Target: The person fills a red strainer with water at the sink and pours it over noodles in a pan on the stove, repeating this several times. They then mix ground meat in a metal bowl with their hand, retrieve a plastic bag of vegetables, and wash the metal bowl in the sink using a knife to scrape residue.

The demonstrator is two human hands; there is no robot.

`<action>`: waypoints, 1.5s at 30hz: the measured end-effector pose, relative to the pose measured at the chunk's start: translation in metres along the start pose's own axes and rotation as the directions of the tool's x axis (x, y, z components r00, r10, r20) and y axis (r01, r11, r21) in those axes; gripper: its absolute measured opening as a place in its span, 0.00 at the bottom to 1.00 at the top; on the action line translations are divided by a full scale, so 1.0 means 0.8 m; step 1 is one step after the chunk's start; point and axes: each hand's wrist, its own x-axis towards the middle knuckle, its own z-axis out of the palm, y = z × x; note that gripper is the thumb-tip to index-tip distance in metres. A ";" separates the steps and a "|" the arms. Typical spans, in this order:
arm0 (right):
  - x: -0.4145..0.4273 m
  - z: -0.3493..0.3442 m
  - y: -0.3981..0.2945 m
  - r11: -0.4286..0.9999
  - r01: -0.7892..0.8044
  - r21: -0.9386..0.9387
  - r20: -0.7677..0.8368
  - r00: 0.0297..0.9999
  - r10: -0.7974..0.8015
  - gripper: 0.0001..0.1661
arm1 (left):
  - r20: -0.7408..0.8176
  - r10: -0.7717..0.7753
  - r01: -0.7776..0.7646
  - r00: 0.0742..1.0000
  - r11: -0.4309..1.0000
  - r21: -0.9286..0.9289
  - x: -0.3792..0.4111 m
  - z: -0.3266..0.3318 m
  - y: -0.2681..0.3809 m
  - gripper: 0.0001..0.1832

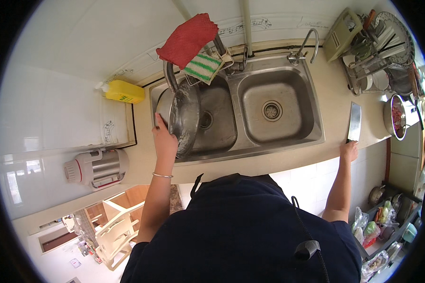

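My left hand (165,140) grips the rim of a round metal basin (188,123), which is tilted on its side in the left sink bowl (217,120). The spout of a faucet (170,76) hangs over the basin's rim; whether water runs from it I cannot tell. Over at the right, my right hand (349,151) is closed around the handle of a cleaver (355,122) at the counter's front edge. Its broad blade points away from me, above the countertop. The right sink bowl (294,85) shows a drain strainer (272,110) in its floor.
A red cloth (191,39) and a green-striped sponge (202,67) hang by the faucet. Left stand a yellow bottle (125,92) and a steel thermos jug (108,168). A second tap (297,56), dish rack (372,70) and bowl of chopped meat (389,115) are to the right.
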 end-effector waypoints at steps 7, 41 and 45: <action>-0.019 -0.046 -0.009 0.952 -0.085 0.293 0.117 0.992 0.053 0.25 | -0.037 -0.043 0.046 0.998 0.995 0.091 -0.014 0.004 0.025 0.53; -0.437 -0.074 -0.412 0.038 0.999 0.033 0.499 0.017 -0.866 0.26 | 0.378 -0.421 0.560 0.825 0.512 -0.652 -0.013 0.149 -0.124 0.53; -0.472 -0.049 -0.418 0.138 0.990 0.022 0.528 0.106 -0.843 0.32 | 0.454 -0.416 0.609 0.788 0.415 -0.676 -0.021 0.119 -0.100 0.54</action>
